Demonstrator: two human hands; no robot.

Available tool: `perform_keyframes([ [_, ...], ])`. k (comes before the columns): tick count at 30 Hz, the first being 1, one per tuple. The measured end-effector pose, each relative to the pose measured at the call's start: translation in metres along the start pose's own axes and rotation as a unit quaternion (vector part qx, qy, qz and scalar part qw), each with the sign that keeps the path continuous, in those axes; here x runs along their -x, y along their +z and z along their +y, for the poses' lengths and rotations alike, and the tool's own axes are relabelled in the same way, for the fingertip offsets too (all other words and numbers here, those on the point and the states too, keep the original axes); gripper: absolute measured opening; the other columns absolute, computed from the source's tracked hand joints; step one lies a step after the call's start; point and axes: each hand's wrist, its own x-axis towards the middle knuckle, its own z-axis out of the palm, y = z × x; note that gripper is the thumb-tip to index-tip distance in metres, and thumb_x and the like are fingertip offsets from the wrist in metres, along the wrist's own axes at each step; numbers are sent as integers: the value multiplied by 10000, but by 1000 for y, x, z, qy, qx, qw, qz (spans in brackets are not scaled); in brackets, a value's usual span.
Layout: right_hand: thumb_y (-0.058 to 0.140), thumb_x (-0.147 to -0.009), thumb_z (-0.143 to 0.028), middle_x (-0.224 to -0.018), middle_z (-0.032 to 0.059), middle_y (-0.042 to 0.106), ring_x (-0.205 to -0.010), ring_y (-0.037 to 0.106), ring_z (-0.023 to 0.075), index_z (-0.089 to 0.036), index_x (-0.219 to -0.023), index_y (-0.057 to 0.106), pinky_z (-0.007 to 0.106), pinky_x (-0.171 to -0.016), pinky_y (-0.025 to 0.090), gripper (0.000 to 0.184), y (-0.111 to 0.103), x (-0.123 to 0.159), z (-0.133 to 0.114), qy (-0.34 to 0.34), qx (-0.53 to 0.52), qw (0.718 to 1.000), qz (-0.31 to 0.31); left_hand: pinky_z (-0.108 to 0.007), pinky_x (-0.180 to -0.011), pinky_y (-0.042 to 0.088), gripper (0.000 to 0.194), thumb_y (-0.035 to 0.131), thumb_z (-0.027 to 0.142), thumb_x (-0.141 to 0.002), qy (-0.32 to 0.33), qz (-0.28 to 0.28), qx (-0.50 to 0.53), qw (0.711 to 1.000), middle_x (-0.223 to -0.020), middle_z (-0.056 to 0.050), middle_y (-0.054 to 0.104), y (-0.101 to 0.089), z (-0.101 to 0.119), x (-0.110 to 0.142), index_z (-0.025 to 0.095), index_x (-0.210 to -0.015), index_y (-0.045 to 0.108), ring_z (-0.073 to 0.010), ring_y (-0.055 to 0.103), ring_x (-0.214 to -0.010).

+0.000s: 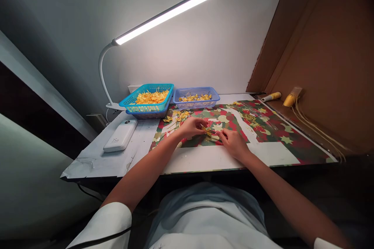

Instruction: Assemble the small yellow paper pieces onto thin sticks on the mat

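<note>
My left hand [191,127] and my right hand [232,142] meet over a red, green and cream patterned sheet [271,130] on the desk. Both pinch a small gold bow-like piece [208,130] between their fingertips, the left from its left side, the right from its right side. A few more gold pieces [178,116] lie just beyond my left hand. Other gold bits [251,118] are scattered on the sheet to the right.
A turquoise basket [147,103] of yellow-gold pieces sits stacked on another basket at the back. A blue basket [196,99] stands beside it. A white power bank [120,135] lies at the left. A lit desk lamp [166,13] arches overhead. Gold thread spools [289,99] and cardboard [321,54] stand at right.
</note>
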Motion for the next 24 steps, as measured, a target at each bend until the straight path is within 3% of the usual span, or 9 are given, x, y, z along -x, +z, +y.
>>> perform_keyframes([
  [17, 356, -906, -479, -552, 17, 542, -524, 440, 139, -201, -625, 477, 254, -513, 243, 414, 5, 0, 2, 15, -7, 999, 46, -237, -698, 517, 335, 679, 143, -645, 92, 69, -10, 993, -910, -72, 699, 8, 10, 5, 132, -980, 689, -112, 612, -707],
  [24, 359, -906, -476, -555, 23, 552, -532, 449, 143, -201, -625, 485, 254, -516, 251, 412, 4, 1, 2, 18, -5, 998, 60, -239, -704, 512, 299, 662, 174, -694, 140, 109, -71, 982, -876, -58, 695, 12, 6, 2, 153, -992, 682, -103, 607, -683],
])
